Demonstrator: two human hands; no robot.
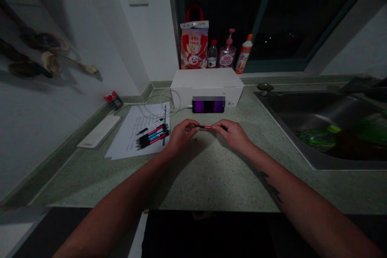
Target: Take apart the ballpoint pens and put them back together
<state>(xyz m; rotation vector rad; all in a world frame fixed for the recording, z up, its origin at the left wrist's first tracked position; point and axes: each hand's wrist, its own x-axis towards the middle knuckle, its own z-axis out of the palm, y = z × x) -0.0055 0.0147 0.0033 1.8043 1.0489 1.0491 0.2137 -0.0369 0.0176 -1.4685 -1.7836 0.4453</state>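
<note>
Between my two hands a red and black pen (206, 127) is held level above the counter. My left hand (182, 135) pinches its black end, and my right hand (232, 133) pinches the red end. Both sets of fingers are closed and cover the pen's ends. To the left, several pens (152, 135) in red, blue and black lie side by side on printed paper sheets (121, 139). A small dark speck (195, 140) rests on the counter below my left fingers; what it is I cannot make out.
Behind my hands a phone (208, 106) with a white cable leans against a white box (208, 78). A white flat slab (99, 132) lies left of the papers. At right is a metal sink (290, 129). Bottles, including a pink pump bottle (227, 54), stand by the window.
</note>
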